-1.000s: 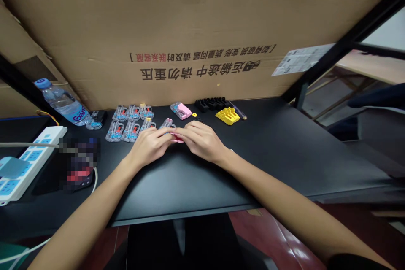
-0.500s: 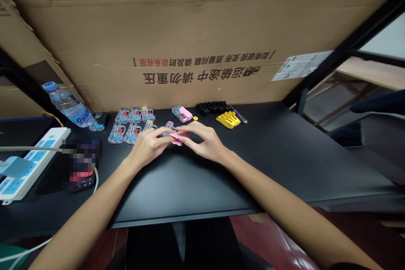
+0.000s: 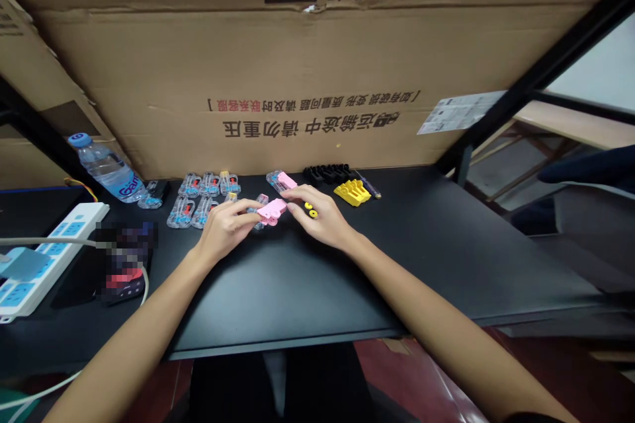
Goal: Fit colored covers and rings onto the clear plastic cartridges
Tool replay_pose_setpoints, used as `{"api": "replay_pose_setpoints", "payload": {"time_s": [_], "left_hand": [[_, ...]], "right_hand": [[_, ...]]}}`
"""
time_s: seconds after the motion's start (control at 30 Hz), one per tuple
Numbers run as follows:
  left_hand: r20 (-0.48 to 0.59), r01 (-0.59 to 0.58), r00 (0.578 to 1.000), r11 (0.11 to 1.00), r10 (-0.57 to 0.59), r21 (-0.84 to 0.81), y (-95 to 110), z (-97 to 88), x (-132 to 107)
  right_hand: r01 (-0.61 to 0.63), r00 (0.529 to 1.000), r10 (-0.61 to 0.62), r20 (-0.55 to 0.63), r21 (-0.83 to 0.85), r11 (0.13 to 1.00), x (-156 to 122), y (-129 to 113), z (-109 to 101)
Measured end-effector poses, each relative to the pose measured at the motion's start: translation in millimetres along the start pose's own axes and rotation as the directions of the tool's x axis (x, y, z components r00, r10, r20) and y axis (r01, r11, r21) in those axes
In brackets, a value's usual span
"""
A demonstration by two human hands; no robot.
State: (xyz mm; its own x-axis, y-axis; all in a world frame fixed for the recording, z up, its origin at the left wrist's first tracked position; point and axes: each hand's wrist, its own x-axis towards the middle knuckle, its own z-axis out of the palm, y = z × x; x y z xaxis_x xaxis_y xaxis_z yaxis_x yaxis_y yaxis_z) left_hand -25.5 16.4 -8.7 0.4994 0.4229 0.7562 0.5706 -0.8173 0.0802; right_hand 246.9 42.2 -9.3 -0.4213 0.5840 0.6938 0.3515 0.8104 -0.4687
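My left hand (image 3: 225, 225) is closed on a pink plastic piece (image 3: 272, 210), pinching its left end above the black tabletop. My right hand (image 3: 321, 217) is at the piece's right side, thumb and fingers apart. Two small yellow rings (image 3: 311, 210) show in the gap between that thumb and forefinger; whether they rest on the palm or the table I cannot tell. Behind my left hand, a clear case with a pink part (image 3: 262, 200) is partly hidden. A similar clear case with a pink cover (image 3: 285, 181) lies beyond my right fingertips.
Several clear cases (image 3: 190, 185) lie in rows on the left. Black parts (image 3: 327, 174), a yellow part (image 3: 352, 192) and a screwdriver (image 3: 370, 186) are at the back right. A water bottle (image 3: 110, 168) and a power strip (image 3: 54, 258) stand left. Cardboard (image 3: 307, 59) walls the back.
My right hand has come away from the pink piece, which shows more fully in my left hand. Two yellow rings now show by the right thumb; one was visible before. The view has shifted slightly.
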Motion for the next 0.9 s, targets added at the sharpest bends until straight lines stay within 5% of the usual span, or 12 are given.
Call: {"api": "replay_pose_setpoints", "payload": {"time_s": [0.23, 0.57, 0.9], "left_hand": [[0.031, -0.006, 0.999, 0.999, 0.007, -0.042, 1.8, 2.2, -2.7], [0.036, 0.005, 0.999, 0.999, -0.004, -0.037, 3.2, 6.0, 1.7], [0.239, 0.248, 0.94, 0.969, -0.245, 0.018, 5.1, 3.1, 3.2]], "right_hand": [[0.135, 0.984, -0.14, 0.106, 0.055, 0.989, -2.1, -9.5, 2.5], [0.036, 0.987, -0.045, 0.157, 0.054, 0.998, -4.4, -7.1, 4.4], [-0.091, 0.996, 0.089, -0.02, -0.09, 0.992, -1.4, 19.4, -2.9]]}}
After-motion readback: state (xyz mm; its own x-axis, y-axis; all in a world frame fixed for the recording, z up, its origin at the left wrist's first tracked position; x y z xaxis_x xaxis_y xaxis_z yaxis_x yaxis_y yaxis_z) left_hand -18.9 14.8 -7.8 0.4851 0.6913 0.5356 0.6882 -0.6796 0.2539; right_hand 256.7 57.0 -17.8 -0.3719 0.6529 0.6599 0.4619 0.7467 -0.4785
